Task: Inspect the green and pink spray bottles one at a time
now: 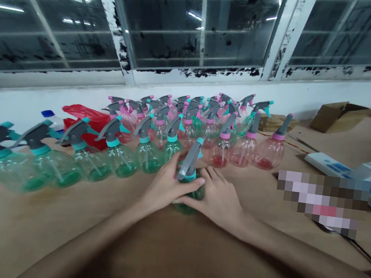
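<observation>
A green spray bottle (186,208) with a grey and teal trigger head stands upright on the table in front of me. My left hand (166,180) wraps round its left side, with the thumb laid across the front just under the collar. From the right, my right hand (219,196) closes round the bottle's body, its thumb lower down. Most of the bottle is hidden behind my fingers. Just beyond it stands another green spray bottle (172,146), one of a row running to the left. A pink spray bottle (220,155) is behind my right hand.
Many pink and green spray bottles stand toward the wall. A red plastic bag (89,117) lies behind the left row. On the right are a white power strip (329,164), a pixelated object (320,202) with a cable, and an open cardboard box (340,117). Windows rise behind the wooden table (116,248).
</observation>
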